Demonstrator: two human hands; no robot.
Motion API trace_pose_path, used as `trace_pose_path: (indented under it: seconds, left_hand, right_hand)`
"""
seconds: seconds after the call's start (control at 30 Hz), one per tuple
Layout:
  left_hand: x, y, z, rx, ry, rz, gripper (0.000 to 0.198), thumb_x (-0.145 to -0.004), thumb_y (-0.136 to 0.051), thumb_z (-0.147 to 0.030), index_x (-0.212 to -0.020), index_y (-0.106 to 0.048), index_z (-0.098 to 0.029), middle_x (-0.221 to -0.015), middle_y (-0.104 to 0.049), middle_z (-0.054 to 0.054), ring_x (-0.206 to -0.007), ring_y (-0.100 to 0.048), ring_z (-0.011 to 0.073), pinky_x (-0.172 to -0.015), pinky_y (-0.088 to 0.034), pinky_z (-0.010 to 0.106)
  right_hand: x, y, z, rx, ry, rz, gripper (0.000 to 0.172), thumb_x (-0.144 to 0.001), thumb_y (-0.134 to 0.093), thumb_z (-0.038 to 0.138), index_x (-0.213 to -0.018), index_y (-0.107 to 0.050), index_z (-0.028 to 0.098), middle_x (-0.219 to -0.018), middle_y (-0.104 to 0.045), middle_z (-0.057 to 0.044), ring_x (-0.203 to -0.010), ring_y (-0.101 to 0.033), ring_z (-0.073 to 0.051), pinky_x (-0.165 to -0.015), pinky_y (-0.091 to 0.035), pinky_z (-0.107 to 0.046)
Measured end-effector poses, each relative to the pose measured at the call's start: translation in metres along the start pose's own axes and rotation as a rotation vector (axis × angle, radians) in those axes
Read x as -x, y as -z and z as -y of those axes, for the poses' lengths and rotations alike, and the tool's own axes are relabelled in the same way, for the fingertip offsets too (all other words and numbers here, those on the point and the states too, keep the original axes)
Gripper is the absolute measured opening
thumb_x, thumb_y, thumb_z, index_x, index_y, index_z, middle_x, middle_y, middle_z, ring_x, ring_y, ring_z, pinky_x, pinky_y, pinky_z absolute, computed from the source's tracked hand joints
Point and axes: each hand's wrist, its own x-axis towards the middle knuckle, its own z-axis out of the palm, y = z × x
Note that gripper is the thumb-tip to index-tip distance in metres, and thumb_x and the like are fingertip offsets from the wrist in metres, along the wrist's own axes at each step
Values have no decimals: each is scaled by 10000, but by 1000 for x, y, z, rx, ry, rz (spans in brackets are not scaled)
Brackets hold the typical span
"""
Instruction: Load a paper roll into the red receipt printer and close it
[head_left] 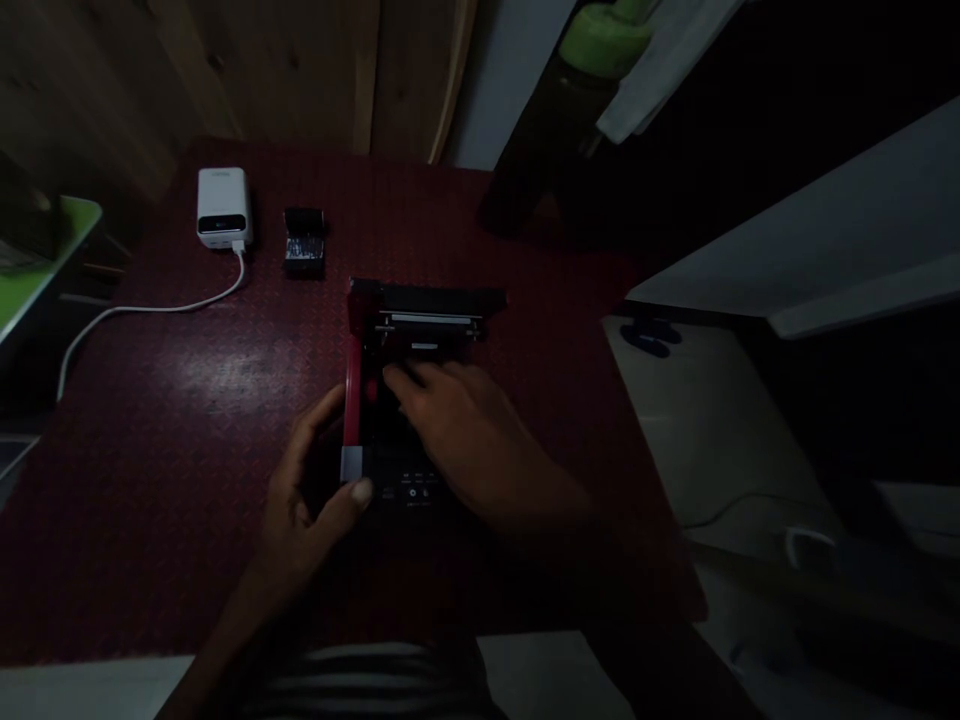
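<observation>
A black device with a red side strip (pixel 397 465) lies on the dark red table (pixel 225 400), its far part showing a metal bar and slot. My left hand (pixel 315 490) grips the device's near left edge, with the thumb over the red strip and a grey end piece. My right hand (pixel 450 420) lies on top of the device, fingers pointing left over its dark middle. The device's controls are dim, and the room is too dark to read them.
A white power bank (pixel 223 207) with a white cable (pixel 150 308) and a small black foil-topped packet (pixel 304 240) lie at the table's far left. A dark bottle with a green top (pixel 592 100) stands at the far right. A green shelf (pixel 37 260) juts in at left.
</observation>
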Motion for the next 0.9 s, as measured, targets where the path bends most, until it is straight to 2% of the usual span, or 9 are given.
trace_pose_path:
  seconds: [0.1, 0.27, 0.33, 0.43, 0.53, 0.7, 0.8, 0.9]
  left_hand:
    - [-2, 1, 1, 2, -16, 13, 728, -992, -823, -495, -1662, -588, -333, -1722, -597, 82, -1619, -537, 379, -1345, -441, 555]
    - [-4, 4, 0, -25, -28, 22, 719, -988, -820, -493, -1645, -589, -315, -1694, -617, 90, -1614, -540, 373, -1340, -443, 554]
    - [-4, 4, -1, -28, -18, 20, 720, -985, -818, -491, -1643, -590, -310, -1690, -618, 98, -1603, -550, 379, -1333, -449, 559]
    - [-3, 3, -2, -24, 0, 15, 722, -980, -820, -491, -1641, -593, -310, -1692, -615, 103, -1598, -554, 386, -1329, -451, 566]
    - [-4, 3, -2, -31, -7, 11, 715, -979, -822, -484, -1635, -601, -309, -1674, -630, 104, -1595, -557, 388, -1334, -445, 575]
    - [-4, 3, 1, -25, -18, 12, 714, -984, -827, -468, -1639, -594, -307, -1682, -623, 100, -1615, -537, 375, -1341, -440, 558]
    - [-4, 3, 5, -17, -35, 10, 711, -983, -833, -465, -1638, -600, -319, -1693, -615, 90, -1621, -531, 369, -1335, -450, 537]
    - [-4, 2, 7, 20, -23, 3, 719, -982, -838, -471, -1644, -599, -323, -1689, -621, 94, -1592, -567, 371, -1298, -494, 519]
  right_hand:
    - [-10, 6, 6, 37, -51, 87, 401, -1104, -501, 7, -1365, -768, 153, -1180, -863, -158, -1057, -842, -312, -846, -648, -409]
    - [-16, -2, 4, 69, -57, 66, 513, -1056, -475, -58, -1461, -712, 149, -1094, -872, -152, -910, -855, -310, -718, -615, -384]
    - [-17, -6, 2, 75, -47, 54, 487, -1042, -502, -60, -1420, -733, 143, -1027, -871, -147, -861, -852, -308, -678, -600, -372]
    - [-17, -9, -1, 77, -28, 14, 369, -1043, -537, -44, -1226, -787, 155, -939, -857, -119, -794, -839, -277, -649, -575, -347]
    - [-15, -7, -3, 62, 9, -32, 345, -1014, -588, -48, -1198, -773, 178, -980, -861, -95, -796, -837, -254, -659, -573, -334]
    - [-5, 5, 3, 77, 10, 1, 325, -962, -714, 2, -1239, -754, 166, -1056, -854, -115, -931, -835, -295, -777, -624, -373]
    - [13, 6, 5, 49, 26, -128, 298, -924, -746, 28, -1190, -747, 160, -1108, -834, -125, -1027, -802, -305, -854, -640, -389]
    - [40, 7, 0, -63, 76, -372, 212, -960, -688, 71, -1129, -734, 190, -1078, -824, -91, -1015, -781, -269, -848, -632, -366]
